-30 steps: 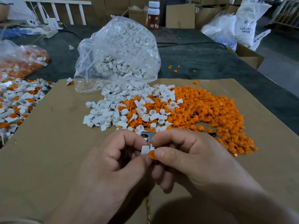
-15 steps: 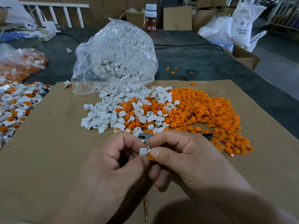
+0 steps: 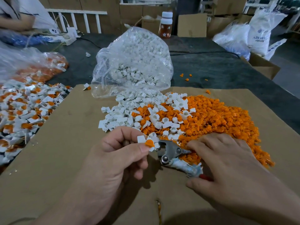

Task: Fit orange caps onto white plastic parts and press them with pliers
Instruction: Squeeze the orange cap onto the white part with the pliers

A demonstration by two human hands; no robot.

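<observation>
We see the left hand (image 3: 113, 159) pinching a white part (image 3: 140, 139) between thumb and curled forefinger, an orange cap (image 3: 149, 143) seated on it, just beside the nose of the pliers (image 3: 170, 151). The right hand (image 3: 227, 163) spans the pliers' handles (fingers above, thumb below, beside the orange pile (image 3: 219, 120)); we cannot tell whether it grips them.

One head-worn wide-angle view (edges bowed), forward and down, close above the cardboard sheet (image 3: 56, 159).
</observation>
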